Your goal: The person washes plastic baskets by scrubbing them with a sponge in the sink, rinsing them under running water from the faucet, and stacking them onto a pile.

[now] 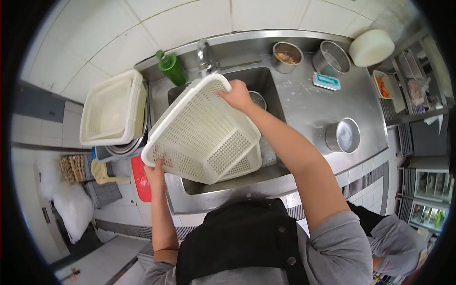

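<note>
One big off-white perforated plastic basket [197, 130], tilted over the rectangular steel sink [275, 97] at the shiny stainless-steel desk [304, 118]'s left end.
Right hand [237, 96] has its fingers clamped on the far rim, left hand [155, 175] on the near left corner. My worry: if the plastic's wet, either grip could slip, or a wide swing could knock the green plastic bottle [171, 70] near the desk's back left corner.

The person wears a grey shirt [242, 279] with short, loose sleeves [339, 249], the right one edged with a hem. Over it lies a black apron [232, 244] of plain cloth, two round, dark metallic snaps [291, 261] dotting its right side.
</note>
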### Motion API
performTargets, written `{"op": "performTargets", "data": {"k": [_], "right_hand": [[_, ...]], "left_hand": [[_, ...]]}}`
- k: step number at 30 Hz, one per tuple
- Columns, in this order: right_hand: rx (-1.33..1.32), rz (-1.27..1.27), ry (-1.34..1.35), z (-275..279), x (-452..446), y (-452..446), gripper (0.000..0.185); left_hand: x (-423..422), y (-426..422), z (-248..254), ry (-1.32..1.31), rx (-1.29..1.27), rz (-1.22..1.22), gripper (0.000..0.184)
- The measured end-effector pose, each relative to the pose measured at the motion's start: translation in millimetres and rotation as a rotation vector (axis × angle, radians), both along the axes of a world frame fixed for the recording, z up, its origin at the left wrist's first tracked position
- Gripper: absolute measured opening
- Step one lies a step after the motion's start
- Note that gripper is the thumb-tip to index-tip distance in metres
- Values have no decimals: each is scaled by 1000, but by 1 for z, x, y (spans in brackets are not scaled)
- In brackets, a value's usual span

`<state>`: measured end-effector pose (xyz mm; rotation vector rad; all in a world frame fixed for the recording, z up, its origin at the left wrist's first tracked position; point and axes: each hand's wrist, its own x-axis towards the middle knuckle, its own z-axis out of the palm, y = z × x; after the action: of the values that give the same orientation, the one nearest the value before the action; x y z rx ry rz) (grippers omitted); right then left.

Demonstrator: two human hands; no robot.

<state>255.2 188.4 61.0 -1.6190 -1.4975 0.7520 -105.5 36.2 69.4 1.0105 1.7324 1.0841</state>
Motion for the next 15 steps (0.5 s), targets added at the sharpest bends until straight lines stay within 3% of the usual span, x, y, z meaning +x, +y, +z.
{"op": "performTargets", "data": {"k": [2,5,6,8,15], "right_hand": [[-189,158,-89,13,-28,31,42],[-349,425,-255,18,-71,81,54],[-359,440,-247,19,-76,94,54],[-527,585,40,25,-85,103,59],[-481,576,-328,41,-41,80,49]], "left_hand": [[12,-26,0,-52,14,282,35],[20,-55,-21,-231,1,297,42],[26,-59,-30,-221,-10,310,42],[39,-67,-47,-261,-45,488,39],[60,-54,-50,-311,76,460,31]]}}
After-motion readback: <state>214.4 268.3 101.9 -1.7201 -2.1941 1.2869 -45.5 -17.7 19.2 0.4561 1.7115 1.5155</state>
